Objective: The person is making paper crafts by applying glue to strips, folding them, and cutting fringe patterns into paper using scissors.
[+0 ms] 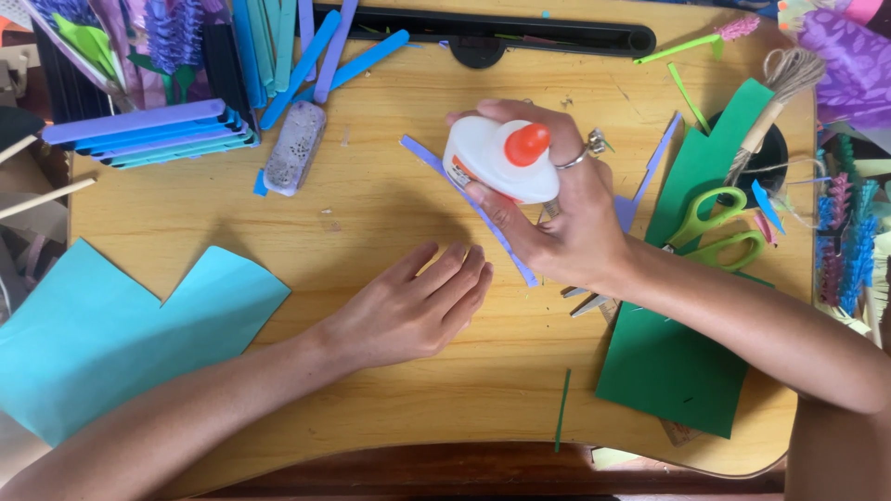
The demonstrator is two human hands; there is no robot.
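My right hand [566, 223] grips a white glue bottle [487, 158] with an orange cap, held tilted above the wooden table [371, 195]. A ring shows on one finger. A long purple paper strip [464, 199] lies diagonally on the table just under the bottle and passes beneath that hand. My left hand [408, 311] rests flat, palm down, on the bare wood, its fingertips close to the strip's lower end. It holds nothing.
A light blue paper sheet [102, 334] overhangs the left edge. Green paper [677, 353] and green-handled scissors [719, 232] lie at right. Blue and purple strips [153, 134], a grey block [295, 147] and paper flowers crowd the back left. A black tray [483, 37] lines the far edge.
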